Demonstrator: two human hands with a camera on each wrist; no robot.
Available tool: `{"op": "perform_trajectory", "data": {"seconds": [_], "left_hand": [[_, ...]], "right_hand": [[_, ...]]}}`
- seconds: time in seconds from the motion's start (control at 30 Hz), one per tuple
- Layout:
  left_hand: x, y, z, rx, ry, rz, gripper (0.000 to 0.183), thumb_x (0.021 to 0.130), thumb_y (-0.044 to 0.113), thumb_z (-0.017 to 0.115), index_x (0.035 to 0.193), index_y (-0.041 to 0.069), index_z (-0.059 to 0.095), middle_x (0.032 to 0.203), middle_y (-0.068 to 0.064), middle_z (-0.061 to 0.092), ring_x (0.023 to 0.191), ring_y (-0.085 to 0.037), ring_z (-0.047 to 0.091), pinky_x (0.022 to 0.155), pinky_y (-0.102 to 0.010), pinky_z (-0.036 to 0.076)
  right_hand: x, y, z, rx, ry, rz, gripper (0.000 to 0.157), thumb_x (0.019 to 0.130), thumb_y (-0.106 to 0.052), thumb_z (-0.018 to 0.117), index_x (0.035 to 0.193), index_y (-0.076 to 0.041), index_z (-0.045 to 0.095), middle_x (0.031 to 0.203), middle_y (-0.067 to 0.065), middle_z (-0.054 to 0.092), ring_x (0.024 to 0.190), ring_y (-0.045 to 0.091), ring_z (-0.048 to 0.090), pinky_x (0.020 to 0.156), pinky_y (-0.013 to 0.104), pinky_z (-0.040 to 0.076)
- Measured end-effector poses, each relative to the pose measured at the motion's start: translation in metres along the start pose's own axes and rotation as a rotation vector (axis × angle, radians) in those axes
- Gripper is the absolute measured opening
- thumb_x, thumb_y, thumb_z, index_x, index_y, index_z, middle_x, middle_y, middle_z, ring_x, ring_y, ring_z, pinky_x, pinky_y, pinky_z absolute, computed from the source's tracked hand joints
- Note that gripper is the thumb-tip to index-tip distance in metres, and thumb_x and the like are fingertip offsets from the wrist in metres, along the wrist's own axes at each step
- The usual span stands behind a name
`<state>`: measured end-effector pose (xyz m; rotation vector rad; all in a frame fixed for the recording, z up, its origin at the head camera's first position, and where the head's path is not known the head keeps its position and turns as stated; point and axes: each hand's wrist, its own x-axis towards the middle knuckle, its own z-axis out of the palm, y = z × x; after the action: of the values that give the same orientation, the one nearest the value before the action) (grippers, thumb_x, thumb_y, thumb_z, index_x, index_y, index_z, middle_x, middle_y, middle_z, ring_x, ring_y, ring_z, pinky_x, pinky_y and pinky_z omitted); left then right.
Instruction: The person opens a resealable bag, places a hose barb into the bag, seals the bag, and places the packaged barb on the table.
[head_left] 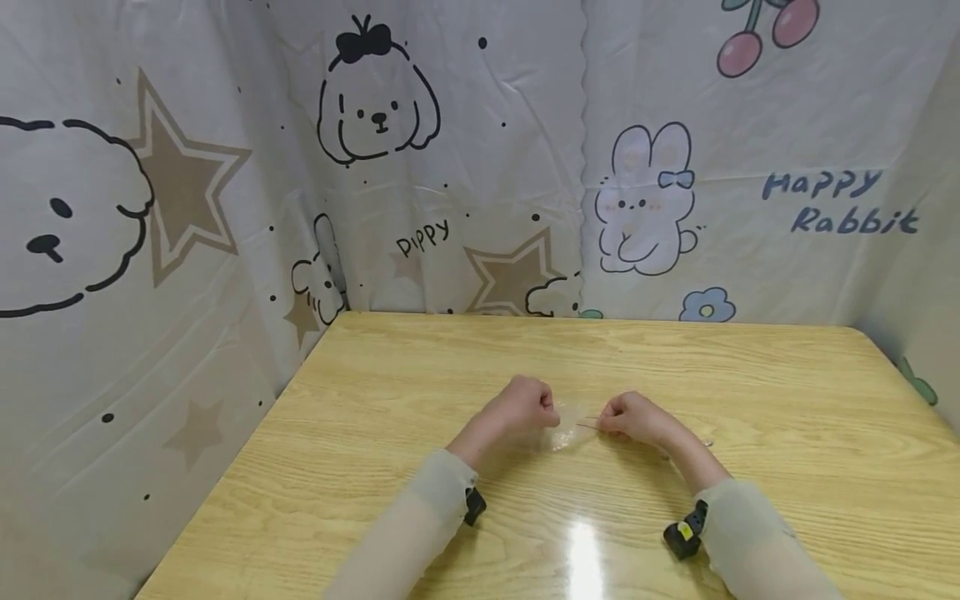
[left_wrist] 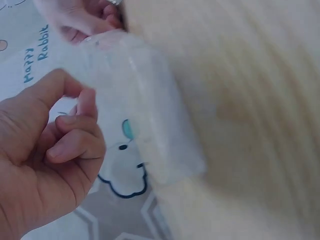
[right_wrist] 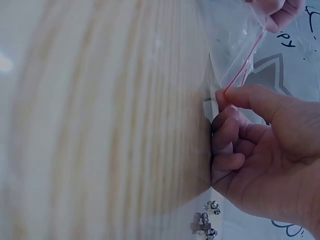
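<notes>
Behind and beside the work hangs a white fabric curtain printed with dogs, a rabbit, brown stars, cherries and lettering, its lower part meeting the edges of a broad, yellowish wood-grain table, where a white patch of glare shines near the front. Over that tabletop reach two forearms in pale cream sleeves, one from each side. The bare left hand has its fingers curled inward and pinches one side of a clear, thin plastic bag; the bare right hand pinches the opposite side between thumb and index finger, its other fingers folded toward the palm. Between the two hands, the bag is spread just above the far-middle part of the table, its loose body sagging; whether its lower end touches the wood I cannot tell. At each cuff sits a small, black, boxy device, the right one bearing a yellow mark. Beside the right hand lie several small, shiny, silver metal pieces on the wood. Thinnest of all, fine red lines run along the bag from the right fingertips toward the left hand
</notes>
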<state>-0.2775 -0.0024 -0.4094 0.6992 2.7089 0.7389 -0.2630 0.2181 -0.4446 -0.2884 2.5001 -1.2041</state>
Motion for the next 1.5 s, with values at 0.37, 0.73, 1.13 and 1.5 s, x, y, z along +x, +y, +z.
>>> {"op": "perform_trajectory", "data": {"seconds": [0.37,0.73,1.13,1.5], "left_hand": [[0.001,0.003,0.002,0.065,-0.027,0.081,0.022,0.085,0.008,0.068,0.07,0.013,0.052,0.066,0.007,0.047,0.061,-0.006,0.041,0.06,-0.017,0.034],[0.01,0.008,0.016,0.187,-0.047,0.147,0.044,0.089,0.011,0.068,0.13,0.016,0.057,0.098,0.0,0.049,0.082,-0.01,0.045,0.068,-0.019,0.039],[0.012,0.006,0.02,0.298,-0.074,0.229,0.045,0.094,0.009,0.064,0.137,0.022,0.057,0.104,-0.001,0.043,0.088,-0.011,0.04,0.074,-0.019,0.037],[0.017,-0.001,0.021,0.248,-0.104,0.197,0.037,0.099,0.018,0.057,0.136,0.024,0.059,0.103,0.0,0.047,0.086,-0.011,0.042,0.072,-0.02,0.036]], "right_hand": [[0.0,0.004,0.002,-0.009,0.054,-0.003,0.017,0.094,-0.009,0.061,0.083,0.003,0.066,0.07,-0.002,0.051,0.065,0.013,0.045,0.059,0.025,0.038],[0.001,0.003,0.005,-0.001,0.036,-0.012,0.019,0.095,-0.009,0.061,0.079,0.002,0.066,0.068,-0.003,0.05,0.064,0.011,0.044,0.06,0.024,0.037],[0.001,0.002,0.006,0.002,0.031,0.009,0.02,0.095,-0.011,0.062,0.078,0.0,0.064,0.069,-0.002,0.049,0.064,0.012,0.043,0.06,0.025,0.037],[-0.001,-0.003,0.004,-0.025,0.027,0.011,0.018,0.095,-0.009,0.06,0.081,0.001,0.065,0.069,-0.003,0.049,0.064,0.012,0.043,0.06,0.025,0.037]]}}
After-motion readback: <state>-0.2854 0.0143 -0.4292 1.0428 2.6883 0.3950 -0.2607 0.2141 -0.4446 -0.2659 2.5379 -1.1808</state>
